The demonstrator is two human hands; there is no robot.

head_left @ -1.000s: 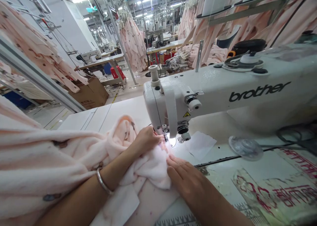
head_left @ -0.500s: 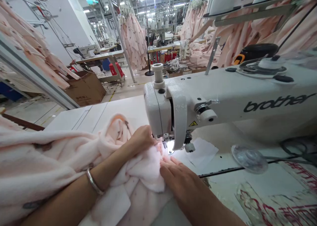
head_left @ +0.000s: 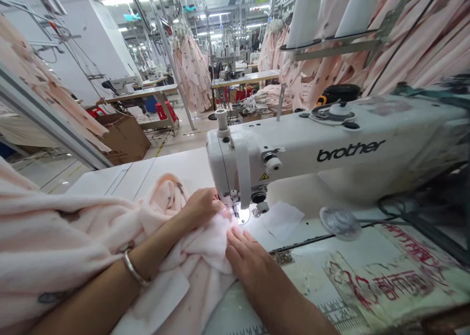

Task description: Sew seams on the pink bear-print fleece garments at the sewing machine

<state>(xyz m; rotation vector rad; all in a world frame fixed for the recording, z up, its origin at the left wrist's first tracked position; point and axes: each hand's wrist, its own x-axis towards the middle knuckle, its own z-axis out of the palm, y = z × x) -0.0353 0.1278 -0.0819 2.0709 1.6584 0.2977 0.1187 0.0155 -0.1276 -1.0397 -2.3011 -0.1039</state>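
A pale pink fleece cloth (head_left: 198,247) with small dark motifs lies bunched under the needle end of a white sewing machine (head_left: 293,144). My left hand (head_left: 201,205), with a silver bangle on its wrist, is closed on the cloth just left of the lit needle area. Lying with fingers stretched out, my right hand (head_left: 253,261) rests at the cloth's right edge, in front of the presser foot (head_left: 235,208). The fingertips of my left hand are partly hidden behind the machine head.
A scrap of white paper (head_left: 284,220) and a clear plastic disc (head_left: 340,222) lie on the machine bed, right of the needle. Thread cones (head_left: 304,19) stand above. Behind are hanging pink garments (head_left: 193,70), a cardboard box (head_left: 127,136) and other worktables.
The camera view has shifted, so the machine appears further left and more of its arm shows. Both hands stay by the needle, with little change against the cloth.
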